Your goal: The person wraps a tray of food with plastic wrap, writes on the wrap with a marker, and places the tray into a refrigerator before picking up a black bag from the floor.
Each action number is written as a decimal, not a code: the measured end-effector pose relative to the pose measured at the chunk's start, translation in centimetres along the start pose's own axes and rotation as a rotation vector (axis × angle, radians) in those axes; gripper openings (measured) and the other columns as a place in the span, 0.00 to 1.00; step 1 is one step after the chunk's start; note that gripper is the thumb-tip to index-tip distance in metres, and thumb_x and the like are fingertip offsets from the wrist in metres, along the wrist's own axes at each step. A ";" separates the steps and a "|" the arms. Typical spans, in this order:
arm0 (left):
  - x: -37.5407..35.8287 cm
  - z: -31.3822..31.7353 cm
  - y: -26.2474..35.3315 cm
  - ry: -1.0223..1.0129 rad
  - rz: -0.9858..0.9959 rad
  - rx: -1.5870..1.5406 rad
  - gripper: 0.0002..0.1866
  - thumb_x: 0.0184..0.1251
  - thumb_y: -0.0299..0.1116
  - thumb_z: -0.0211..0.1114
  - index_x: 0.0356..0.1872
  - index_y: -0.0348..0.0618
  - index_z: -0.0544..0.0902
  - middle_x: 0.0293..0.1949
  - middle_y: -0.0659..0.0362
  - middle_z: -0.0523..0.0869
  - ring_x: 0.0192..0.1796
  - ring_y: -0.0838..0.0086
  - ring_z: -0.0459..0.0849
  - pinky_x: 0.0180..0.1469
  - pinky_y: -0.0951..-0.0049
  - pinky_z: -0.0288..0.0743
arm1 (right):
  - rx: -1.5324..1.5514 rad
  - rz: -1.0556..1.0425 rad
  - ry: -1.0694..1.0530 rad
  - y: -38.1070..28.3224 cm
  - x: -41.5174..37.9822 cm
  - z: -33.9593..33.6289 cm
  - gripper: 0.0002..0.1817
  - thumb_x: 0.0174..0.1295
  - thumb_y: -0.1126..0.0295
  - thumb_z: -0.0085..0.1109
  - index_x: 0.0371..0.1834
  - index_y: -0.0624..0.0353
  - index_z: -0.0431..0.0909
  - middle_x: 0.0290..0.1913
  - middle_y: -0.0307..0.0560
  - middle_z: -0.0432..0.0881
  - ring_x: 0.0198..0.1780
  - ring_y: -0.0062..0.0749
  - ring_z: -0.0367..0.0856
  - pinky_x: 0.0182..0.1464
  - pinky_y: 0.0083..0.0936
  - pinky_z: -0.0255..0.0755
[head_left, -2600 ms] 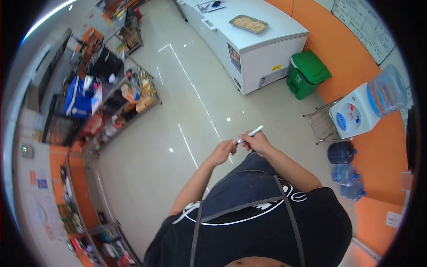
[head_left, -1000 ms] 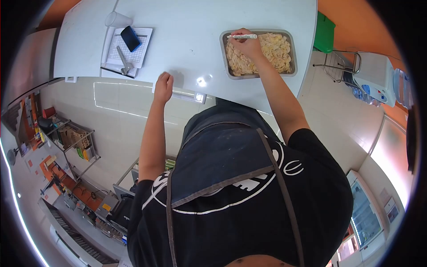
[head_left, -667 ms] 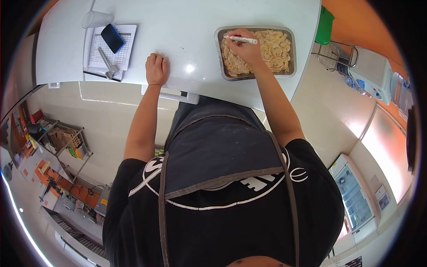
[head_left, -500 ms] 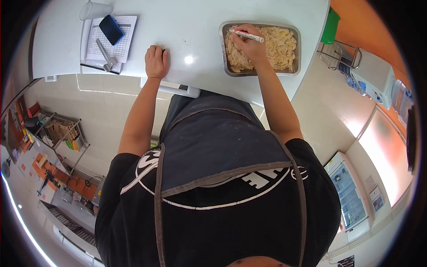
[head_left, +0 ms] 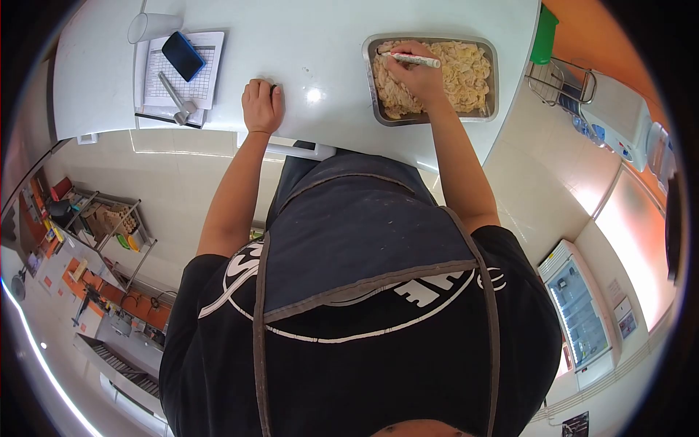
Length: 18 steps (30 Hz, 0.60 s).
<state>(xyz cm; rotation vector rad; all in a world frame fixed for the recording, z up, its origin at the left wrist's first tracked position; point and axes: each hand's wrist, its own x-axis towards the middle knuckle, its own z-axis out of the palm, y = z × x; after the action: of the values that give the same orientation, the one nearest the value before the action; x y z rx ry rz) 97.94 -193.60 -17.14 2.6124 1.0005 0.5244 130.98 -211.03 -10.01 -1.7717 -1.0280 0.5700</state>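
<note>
While the right hand [head_left: 421, 76] grips a white pen [head_left: 419, 60] between thumb and fingers, its fingers folded closely about the barrel, the left hand [head_left: 261, 108] lies palm down on the white freezer [head_left: 328, 54], fingers together and slightly curled. Something small and dark shows at the left thumb, too small to identify, so I cannot tell whether that hand holds it.

The pen slants over the far left part of a metal tray [head_left: 494, 80], its tip pointing left; whether the tip touches anything is unclear. Pale yellowish food [head_left: 464, 76] fills most of the tray, which sits near the right end of the freezer top. The right hand and wrist cover part of the food.

Well apart from the tray, beyond the left hand, gridded paper [head_left: 206, 89] lies on the freezer. A phone [head_left: 183, 56] rests on the paper, with a metal tool [head_left: 175, 96] slanting just beside it. A clear cup [head_left: 154, 28] lies on its side near the phone. A handle [head_left: 295, 150] juts from the freezer's near edge, beside the dark apron [head_left: 364, 240].

Past the freezer's right end stand a green bin [head_left: 544, 36] and a water dispenser [head_left: 619, 120].
</note>
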 end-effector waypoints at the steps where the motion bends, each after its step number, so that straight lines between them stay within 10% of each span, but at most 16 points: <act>1: 0.0 0.0 0.1 -0.001 0.000 -0.002 0.09 0.71 0.38 0.59 0.38 0.42 0.76 0.43 0.51 0.78 0.46 0.54 0.76 0.50 0.55 0.69 | -0.022 0.027 0.003 0.0 0.0 -0.1 0.09 0.58 0.72 0.72 0.41 0.58 0.85 0.39 0.39 0.86 0.36 0.20 0.82 0.38 0.18 0.78; 18: 0.1 0.0 0.2 0.024 -0.010 -0.021 0.12 0.70 0.40 0.60 0.35 0.41 0.76 0.39 0.52 0.77 0.44 0.53 0.76 0.50 0.53 0.69 | 0.042 0.053 0.110 1.0 -0.2 -0.5 0.10 0.59 0.68 0.73 0.41 0.56 0.85 0.38 0.36 0.86 0.35 0.16 0.80 0.35 0.16 0.74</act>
<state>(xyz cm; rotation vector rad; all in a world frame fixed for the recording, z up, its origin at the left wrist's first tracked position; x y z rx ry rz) 98.12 -193.71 -16.99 2.5870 1.0098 0.5617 131.59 -211.63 -10.74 -1.7770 -0.8898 0.5176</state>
